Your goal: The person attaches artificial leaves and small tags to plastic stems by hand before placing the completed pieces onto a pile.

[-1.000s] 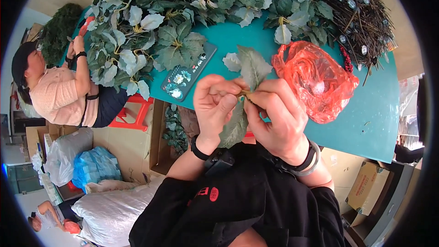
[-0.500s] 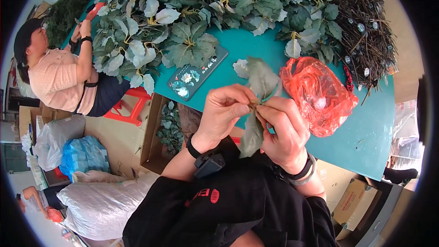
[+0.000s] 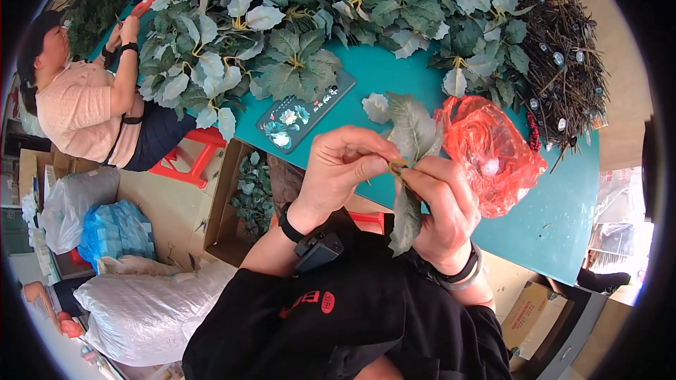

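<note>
Both my hands meet over the table's front edge around a small sprig of artificial leaves (image 3: 411, 123). The fingers of my left hand (image 3: 346, 169) are pinched at the sprig's yellowish stem joint. Close beside them, my right hand (image 3: 445, 198) is closed on the same sprig, near where the leaves join. Some leaves stick up past my fingers and one hangs down below them. What exactly lies between the fingertips is too small to make out. A crumpled red plastic bag (image 3: 491, 162) lies just right of my right hand.
Artificial foliage (image 3: 296, 7) is heaped along the far side of the green table (image 3: 521, 236). A dark patterned flat case (image 3: 299, 116) lies left of my hands; dark stems (image 3: 563, 63) are piled far right. A co-worker (image 3: 84, 105) sits at the left. An open carton (image 3: 236, 229) stands below the table edge.
The sprig has turned a little between my fingers, its lower leaf swinging to the right. Both hands stay closed on it. The whole view has shifted slightly.
</note>
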Demonstrator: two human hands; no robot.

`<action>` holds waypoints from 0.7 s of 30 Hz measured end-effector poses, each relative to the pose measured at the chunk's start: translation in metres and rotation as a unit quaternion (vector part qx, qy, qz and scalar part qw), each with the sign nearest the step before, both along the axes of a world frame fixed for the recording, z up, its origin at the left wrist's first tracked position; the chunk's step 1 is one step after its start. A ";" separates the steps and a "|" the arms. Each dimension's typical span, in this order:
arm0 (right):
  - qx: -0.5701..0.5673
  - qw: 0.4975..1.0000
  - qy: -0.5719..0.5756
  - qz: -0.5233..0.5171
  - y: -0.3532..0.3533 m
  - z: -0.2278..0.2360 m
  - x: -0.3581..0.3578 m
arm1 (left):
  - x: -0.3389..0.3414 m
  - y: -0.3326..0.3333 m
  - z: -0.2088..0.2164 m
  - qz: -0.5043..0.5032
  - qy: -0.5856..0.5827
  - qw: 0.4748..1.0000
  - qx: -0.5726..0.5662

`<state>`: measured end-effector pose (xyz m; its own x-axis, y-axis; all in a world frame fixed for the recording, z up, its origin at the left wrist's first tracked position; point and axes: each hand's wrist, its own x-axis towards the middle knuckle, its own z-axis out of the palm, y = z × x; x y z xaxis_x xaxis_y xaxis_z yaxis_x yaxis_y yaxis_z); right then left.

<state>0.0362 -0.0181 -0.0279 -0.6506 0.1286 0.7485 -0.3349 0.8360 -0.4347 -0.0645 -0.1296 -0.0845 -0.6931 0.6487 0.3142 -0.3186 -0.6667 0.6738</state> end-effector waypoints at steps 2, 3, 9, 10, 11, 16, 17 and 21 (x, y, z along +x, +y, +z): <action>0.003 1.000 0.003 0.000 0.000 0.001 0.000 | -0.001 0.000 -0.002 -0.003 -0.001 1.000 0.002; 0.001 1.000 -0.003 -0.005 -0.001 0.001 0.001 | -0.001 0.001 -0.002 0.000 -0.005 1.000 0.008; -0.037 0.999 -0.013 -0.007 0.000 0.003 0.003 | -0.003 0.000 -0.004 -0.016 -0.008 1.000 0.011; -0.036 0.999 -0.015 -0.004 0.000 0.004 0.003 | -0.004 0.000 -0.005 -0.014 -0.009 1.000 0.011; -0.035 0.999 -0.016 0.000 0.000 0.005 0.003 | -0.008 0.000 -0.008 -0.027 0.014 0.999 0.010; -0.026 0.999 -0.022 0.000 -0.001 0.005 0.004 | -0.005 0.001 -0.010 -0.058 0.030 0.998 0.001; -0.023 0.999 -0.024 -0.005 -0.001 0.004 0.005 | -0.003 0.001 -0.009 -0.061 0.016 0.998 -0.003; -0.011 0.999 -0.019 -0.033 0.002 0.002 0.005 | 0.004 0.003 0.004 -0.115 -0.102 0.981 0.116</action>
